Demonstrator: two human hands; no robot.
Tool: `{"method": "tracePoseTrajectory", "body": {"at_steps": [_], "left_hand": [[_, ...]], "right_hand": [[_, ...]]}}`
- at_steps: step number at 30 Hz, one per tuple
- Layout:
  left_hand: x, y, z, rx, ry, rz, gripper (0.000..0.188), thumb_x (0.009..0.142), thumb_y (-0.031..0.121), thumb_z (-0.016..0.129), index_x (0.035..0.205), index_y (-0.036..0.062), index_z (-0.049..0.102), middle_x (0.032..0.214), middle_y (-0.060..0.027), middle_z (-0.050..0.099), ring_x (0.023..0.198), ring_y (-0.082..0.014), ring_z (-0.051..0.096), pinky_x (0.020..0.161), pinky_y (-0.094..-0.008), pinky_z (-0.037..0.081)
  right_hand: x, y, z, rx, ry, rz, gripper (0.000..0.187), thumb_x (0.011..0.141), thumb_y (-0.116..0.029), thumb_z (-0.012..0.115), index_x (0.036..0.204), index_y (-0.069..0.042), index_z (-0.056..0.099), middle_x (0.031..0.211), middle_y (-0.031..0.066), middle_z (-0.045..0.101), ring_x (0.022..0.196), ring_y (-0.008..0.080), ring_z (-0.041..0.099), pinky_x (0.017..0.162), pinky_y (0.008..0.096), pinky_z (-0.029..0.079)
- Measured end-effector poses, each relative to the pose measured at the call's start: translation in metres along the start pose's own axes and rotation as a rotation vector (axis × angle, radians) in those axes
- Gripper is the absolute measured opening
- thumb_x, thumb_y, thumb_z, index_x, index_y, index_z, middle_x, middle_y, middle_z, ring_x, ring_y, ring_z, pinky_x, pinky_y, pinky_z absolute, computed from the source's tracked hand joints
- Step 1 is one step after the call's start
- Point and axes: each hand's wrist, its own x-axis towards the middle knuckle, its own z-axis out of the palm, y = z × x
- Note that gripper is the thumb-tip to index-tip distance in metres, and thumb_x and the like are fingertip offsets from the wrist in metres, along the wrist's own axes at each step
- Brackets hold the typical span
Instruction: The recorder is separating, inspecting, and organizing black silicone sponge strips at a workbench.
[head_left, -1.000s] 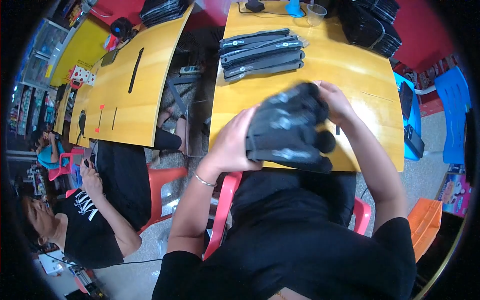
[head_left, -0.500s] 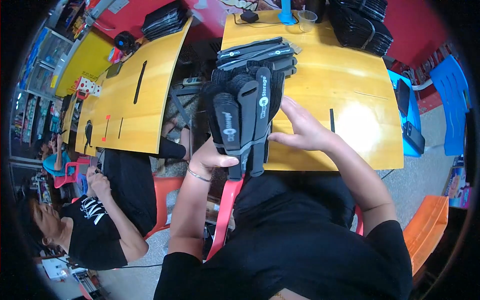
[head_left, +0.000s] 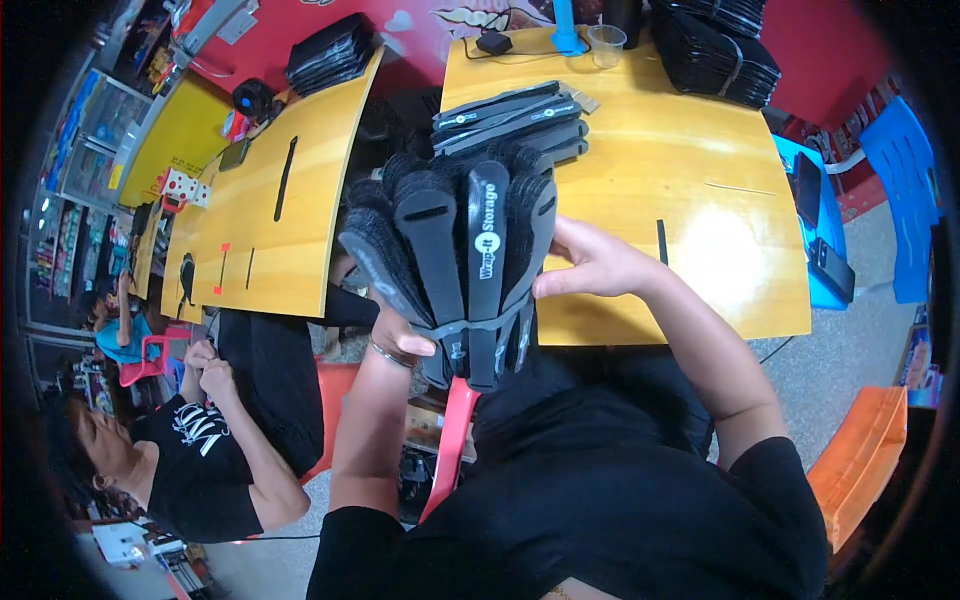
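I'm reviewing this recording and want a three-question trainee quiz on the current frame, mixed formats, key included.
1. True or false: the left hand grips the bundle of long dark grey fabric straps near its lower end in the picture.
2. What stands just right of the blue upright stand on the yellow wooden table?
A) an orange plastic crate
B) a clear plastic cup
C) a red plastic chair
3. Fill in: the bundle is bound around its lower part by a ____.

Key: 1. True. 2. B. 3. grey band.
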Motion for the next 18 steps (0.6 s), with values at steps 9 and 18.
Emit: {"method": "tracePoseTrajectory", "body": {"at_steps": [9, 18], "left_hand": [[0.001, -0.001, -0.002, -0.049, 0.005, 0.024, 0.099, 0.050, 0.030, 0.074, 0.136, 0.0004, 0.034, 0.130, -0.0164, 0.048, 0.113, -0.0315, 0.052, 0.098, -0.0450, 0.039], [0.003, 0.007, 0.003, -0.053, 0.036, 0.036, 0.096, 0.051, 0.027, 0.075, 0.135, 0.0016, 0.036, 0.128, -0.0157, 0.049, 0.112, -0.0315, 0.053, 0.098, -0.0450, 0.041]], "right_hand": [[-0.009, 0.016, 0.003, 0.240, -0.086, 0.161, 0.018, 0.086, -0.012, 0.061, 0.098, -0.007, 0.049, 0.090, -0.0011, 0.048, 0.084, 0.0085, 0.049, 0.080, 0.0253, 0.043], [-0.026, 0.006, -0.008, 0.070, 0.116, 0.258, 0.011, 0.086, -0.018, 0.053, 0.093, -0.009, 0.048, 0.078, -0.0015, 0.048, 0.063, 0.0100, 0.044, 0.058, 0.0250, 0.037]]}}
